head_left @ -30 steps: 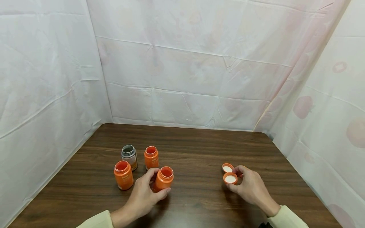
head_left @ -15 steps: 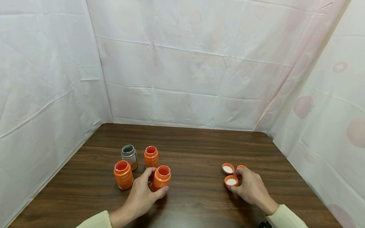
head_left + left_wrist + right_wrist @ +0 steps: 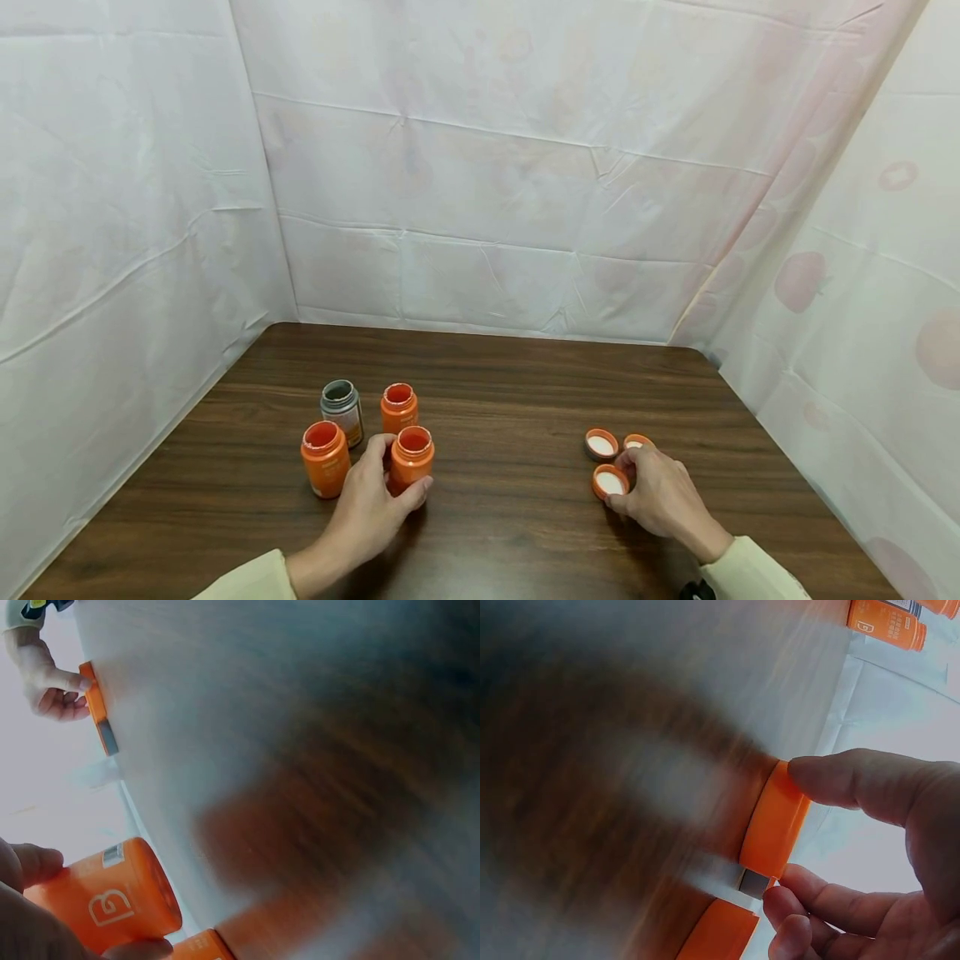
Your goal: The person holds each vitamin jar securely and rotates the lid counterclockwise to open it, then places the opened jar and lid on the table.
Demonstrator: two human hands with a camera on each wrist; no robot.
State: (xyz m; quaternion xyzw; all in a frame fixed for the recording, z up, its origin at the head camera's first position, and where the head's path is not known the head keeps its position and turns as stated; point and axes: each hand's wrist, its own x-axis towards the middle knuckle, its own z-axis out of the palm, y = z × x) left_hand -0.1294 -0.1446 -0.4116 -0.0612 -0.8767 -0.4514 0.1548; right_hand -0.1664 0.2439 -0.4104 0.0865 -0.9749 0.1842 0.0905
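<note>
In the head view my left hand [image 3: 363,504] grips an open orange bottle [image 3: 412,467], mouth up, thumb on its near side. The left wrist view shows this bottle's base close over the table, with a reflection below. Over on the right, my right hand [image 3: 656,493] pinches an orange screw cap [image 3: 611,482], its white lining facing up. The right wrist view has the thumb on one side of that cap [image 3: 775,821] and fingers on the other. Beside it lie a grey cap with orange inside [image 3: 600,445] and another orange cap [image 3: 638,440], partly hidden by the right hand.
Left of and behind the held bottle stand more lidless bottles: an orange one [image 3: 326,471], a grey one [image 3: 342,414] and another orange one [image 3: 399,410]. The dark wooden table [image 3: 517,417] is bounded by pale sheets [image 3: 480,208] behind and at both sides.
My left hand has carried the orange bottle leftward, nearer the other bottles. My right hand has lowered the orange cap to the table beside the other caps.
</note>
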